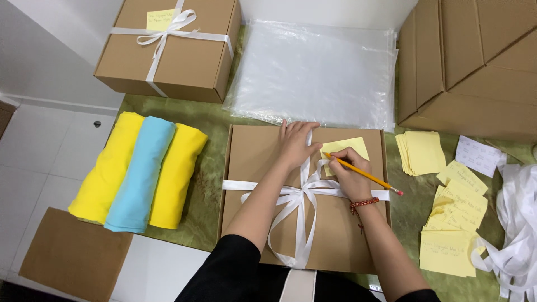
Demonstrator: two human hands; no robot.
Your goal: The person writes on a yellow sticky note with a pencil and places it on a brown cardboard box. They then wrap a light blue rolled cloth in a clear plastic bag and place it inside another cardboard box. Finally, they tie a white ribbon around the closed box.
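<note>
Where the right hand (351, 174) presses: yellow note (351, 146) beneath pencil (363, 174).

Right hand (349, 173) with pencil (363, 174) on yellow note (351, 146), left hand (295, 144) flat on ribboned box (251, 162).

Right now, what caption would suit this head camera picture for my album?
Right hand puts pencil to yellow note on ribboned box, left hand steadying.

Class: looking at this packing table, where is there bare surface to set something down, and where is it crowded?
Bare green cloth shows between the rolled fabrics and the ribboned box. Crowded: the right side, with sticky notes and loose ribbon.
</note>
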